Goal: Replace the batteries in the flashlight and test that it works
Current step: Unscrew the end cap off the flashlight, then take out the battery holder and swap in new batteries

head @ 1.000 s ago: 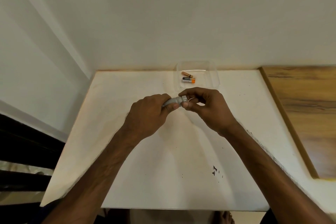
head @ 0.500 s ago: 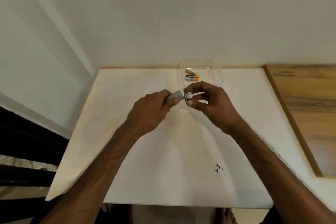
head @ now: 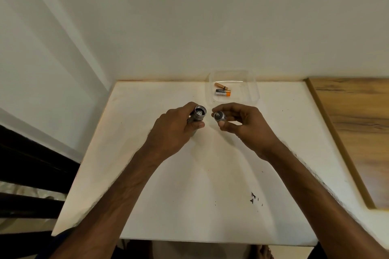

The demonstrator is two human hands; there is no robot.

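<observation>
Just short of the surface's far edge, the left hand holds the grey flashlight body, fingers curled round it, open end up. Beside it, apart, the right hand pinches the unscrewed cap between thumb and forefinger. At the far edge, a clear container holds a copper-coloured battery and a black-and-orange battery.

White tabletop sits in a corner: plain white back wall across the top of frame, white side wall upper left with a diagonal ledge. Wood-grain surface along the tabletop's right edge. Dark horizontal bars lower left. Black specks on the tabletop, lower right. Soft even light, faint shadows.
</observation>
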